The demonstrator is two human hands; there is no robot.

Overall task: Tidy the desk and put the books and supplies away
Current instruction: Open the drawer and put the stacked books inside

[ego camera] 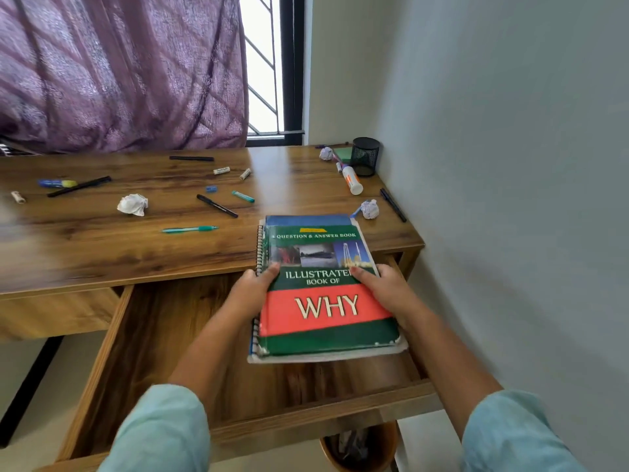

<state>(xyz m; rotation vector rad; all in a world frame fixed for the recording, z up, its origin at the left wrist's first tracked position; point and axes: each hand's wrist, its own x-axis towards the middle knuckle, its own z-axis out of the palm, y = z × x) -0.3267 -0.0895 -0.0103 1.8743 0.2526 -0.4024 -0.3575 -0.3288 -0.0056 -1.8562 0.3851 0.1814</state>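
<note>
While my left hand (253, 291) clamps the spiral-bound edge and my right hand (384, 289) clamps the opposite edge, both thumbs lie on the cover of the green book (326, 321), the top of a small stack. Under it sit a spiral notebook (260, 248) and a blue book (306, 220) that peeks out at the far end. I hold the stack over the right part of the open drawer (163, 335), with its far end reaching above the front edge of the desk (102, 247); whether it touches the wood there I cannot tell.

On the desktop, just left of the stack, a teal pen (190, 229) lies flat, with a black pen (216, 206) and a blue sharpener (211, 189) behind it. A crumpled paper ball (132, 205) sits farther left. Another paper ball (370, 209) lies just beyond the stack's far right corner. In the back right corner stands a black mesh pen holder (365, 156), a white glue tube (352, 180) lying beside it. A brown bin (357, 447) shows below the drawer front.
</note>
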